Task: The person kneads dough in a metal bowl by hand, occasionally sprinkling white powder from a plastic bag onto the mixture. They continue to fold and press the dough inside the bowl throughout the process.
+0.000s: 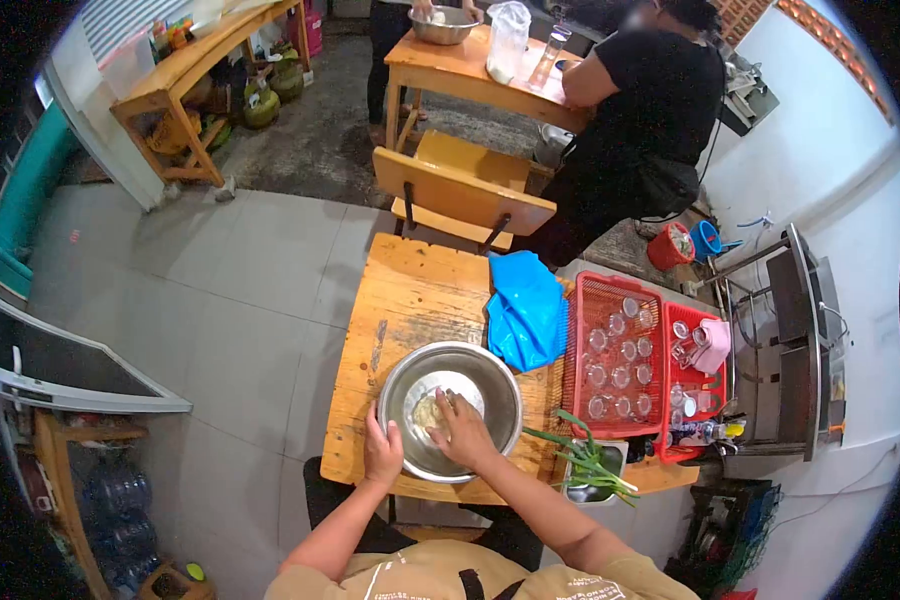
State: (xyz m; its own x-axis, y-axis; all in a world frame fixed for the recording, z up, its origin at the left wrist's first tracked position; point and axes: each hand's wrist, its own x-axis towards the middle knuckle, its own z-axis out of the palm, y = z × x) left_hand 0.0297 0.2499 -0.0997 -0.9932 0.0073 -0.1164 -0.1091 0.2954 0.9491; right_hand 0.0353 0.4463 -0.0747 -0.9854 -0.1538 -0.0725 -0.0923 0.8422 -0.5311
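A wide steel bowl [508,420] rests on the wooden table in front of me. My left hand [382,452] grips its left side, with the thumb near the rim. Inside the bowl lies a small pale, lumpy mass [426,412], which looks like dough or batter. My right hand [460,432] reaches into the bowl over this mass, fingers stretched out and apart, touching its right edge. The fingertips are partly blurred. Just behind the bowl, a crumpled blue plastic bag [523,315] lies on the table.
Right of the table stand a red basket [610,290] of several glass jars and a second red basket [715,392] with a pink cloth. Green onions [595,462] lie over a metal tray. A wooden chair [460,190] is ahead. Two people are at a far table [450,65].
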